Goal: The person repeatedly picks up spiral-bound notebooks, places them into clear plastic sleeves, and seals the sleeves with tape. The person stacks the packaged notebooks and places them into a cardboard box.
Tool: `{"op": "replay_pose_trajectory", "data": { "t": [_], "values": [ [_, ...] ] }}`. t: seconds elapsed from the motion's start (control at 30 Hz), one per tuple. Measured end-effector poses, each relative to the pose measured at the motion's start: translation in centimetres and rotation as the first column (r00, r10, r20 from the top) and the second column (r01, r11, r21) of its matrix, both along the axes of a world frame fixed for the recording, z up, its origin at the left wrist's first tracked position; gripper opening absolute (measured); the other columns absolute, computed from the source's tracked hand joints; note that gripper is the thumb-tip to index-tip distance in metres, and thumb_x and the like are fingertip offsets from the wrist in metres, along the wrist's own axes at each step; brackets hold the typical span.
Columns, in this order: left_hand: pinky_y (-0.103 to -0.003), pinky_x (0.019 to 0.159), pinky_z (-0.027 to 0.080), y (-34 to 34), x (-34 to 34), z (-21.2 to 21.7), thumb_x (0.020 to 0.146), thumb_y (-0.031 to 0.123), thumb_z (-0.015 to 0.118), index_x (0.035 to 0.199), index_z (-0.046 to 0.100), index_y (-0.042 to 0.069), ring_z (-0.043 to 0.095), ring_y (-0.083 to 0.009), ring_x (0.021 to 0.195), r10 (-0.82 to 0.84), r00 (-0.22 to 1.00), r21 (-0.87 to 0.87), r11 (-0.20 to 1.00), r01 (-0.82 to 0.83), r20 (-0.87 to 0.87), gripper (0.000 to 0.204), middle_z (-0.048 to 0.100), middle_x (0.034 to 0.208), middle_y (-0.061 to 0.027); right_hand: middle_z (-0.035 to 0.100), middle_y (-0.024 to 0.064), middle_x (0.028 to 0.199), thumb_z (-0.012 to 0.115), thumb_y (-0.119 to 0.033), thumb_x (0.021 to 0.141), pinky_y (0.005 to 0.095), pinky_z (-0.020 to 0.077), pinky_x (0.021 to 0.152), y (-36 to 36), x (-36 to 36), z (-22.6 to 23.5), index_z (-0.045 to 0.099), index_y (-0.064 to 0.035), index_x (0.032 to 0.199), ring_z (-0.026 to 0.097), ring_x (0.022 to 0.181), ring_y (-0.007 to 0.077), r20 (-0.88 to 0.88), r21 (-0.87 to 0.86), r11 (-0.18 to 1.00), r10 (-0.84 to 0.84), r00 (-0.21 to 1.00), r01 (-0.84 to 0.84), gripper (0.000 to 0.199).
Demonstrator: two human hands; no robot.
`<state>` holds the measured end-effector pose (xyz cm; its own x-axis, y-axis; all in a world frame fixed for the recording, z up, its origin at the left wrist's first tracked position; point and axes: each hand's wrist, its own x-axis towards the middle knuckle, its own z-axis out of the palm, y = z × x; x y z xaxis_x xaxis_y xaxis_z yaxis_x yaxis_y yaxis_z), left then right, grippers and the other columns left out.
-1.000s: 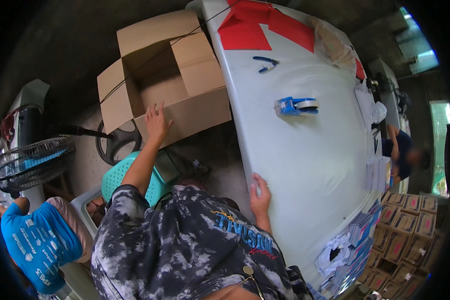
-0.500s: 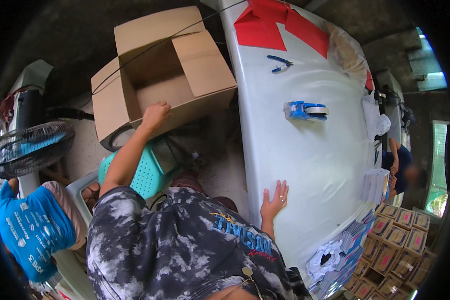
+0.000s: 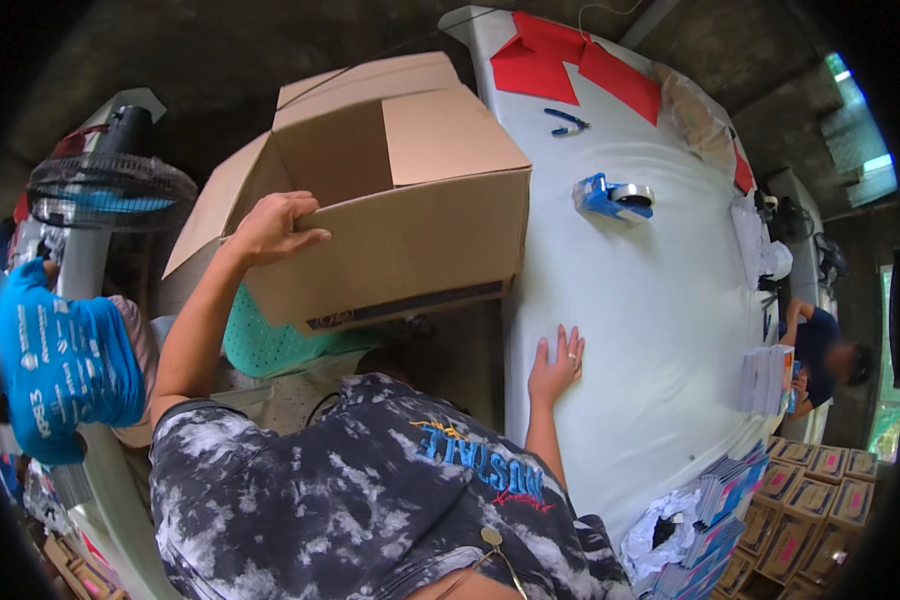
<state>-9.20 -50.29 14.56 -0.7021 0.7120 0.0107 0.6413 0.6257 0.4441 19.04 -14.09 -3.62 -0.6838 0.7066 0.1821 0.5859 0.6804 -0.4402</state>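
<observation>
My left hand (image 3: 276, 229) grips the near rim of a large open cardboard box (image 3: 420, 233), fingers hooked over the edge and the thumb along its outer side. The box is tilted, its flaps spread, and its right side comes up against the table's edge. Beneath it, a turquoise plastic stool (image 3: 262, 338) with small holes shows in part. My right hand (image 3: 556, 366), a ring on one finger, lies flat with fingers spread on the white-covered table (image 3: 630, 300) near its left edge. Nothing is in that hand.
On the table lie a blue tape dispenser (image 3: 613, 198), blue-handled pliers (image 3: 567, 123), red sheets (image 3: 536, 67) and stacked booklets (image 3: 705, 520). A fan (image 3: 110, 192) and a person in a blue shirt (image 3: 65, 350) are at left. Stacked cartons (image 3: 805, 500) and another person (image 3: 820, 355) are at right.
The box has come up and toward the right, and its near side now faces me. My left hand has moved along with it. My right hand stays flat on the table.
</observation>
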Motion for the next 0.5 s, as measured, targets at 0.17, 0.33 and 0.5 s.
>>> {"op": "replay_pose_trajectory", "data": {
  "t": [0.17,0.33,0.5],
  "values": [
    [-0.039,0.060,0.044,-1.6,8.4,3.0,0.068,0.035,0.075,0.072,0.058,0.000,0.057,-0.0326,0.066,0.078,0.965,0.101,0.993,-0.055,-0.249,0.039,0.056,0.068,-0.0125,0.042,0.0068,0.138,0.058,-0.029,0.085,0.0466,0.0183,0.104,0.7,0.0,-1.7,0.058,-0.0147,0.120,0.030,0.132,0.0285,-0.085,0.052,0.996,0.082,0.993,-0.077,0.038],
    [-0.030,0.051,0.043,-2.3,15.4,6.7,0.059,0.035,0.081,0.068,0.059,0.000,0.054,-0.0221,0.053,0.102,0.937,0.300,0.954,0.003,-0.335,0.042,0.055,0.062,-0.0098,0.053,0.0067,0.127,0.056,-0.023,0.085,0.0438,0.0219,0.104,3.2,0.9,-4.0,0.060,-0.0118,0.116,0.041,0.125,0.0276,-0.264,-0.098,0.975,0.170,0.949,-0.202,0.033],
    [-0.026,0.051,0.042,-5.4,20.0,11.5,0.058,0.025,0.083,0.069,0.061,0.000,0.051,-0.0140,0.053,0.252,0.827,0.403,0.914,-0.033,-0.503,0.035,0.055,0.061,-0.0056,0.059,0.0083,0.118,0.053,-0.020,0.084,0.0425,0.0301,0.099,0.9,4.5,-3.2,0.060,-0.0086,0.114,0.047,0.120,0.0261,-0.483,-0.148,0.867,0.356,0.800,-0.476,0.033]
  ]
}}
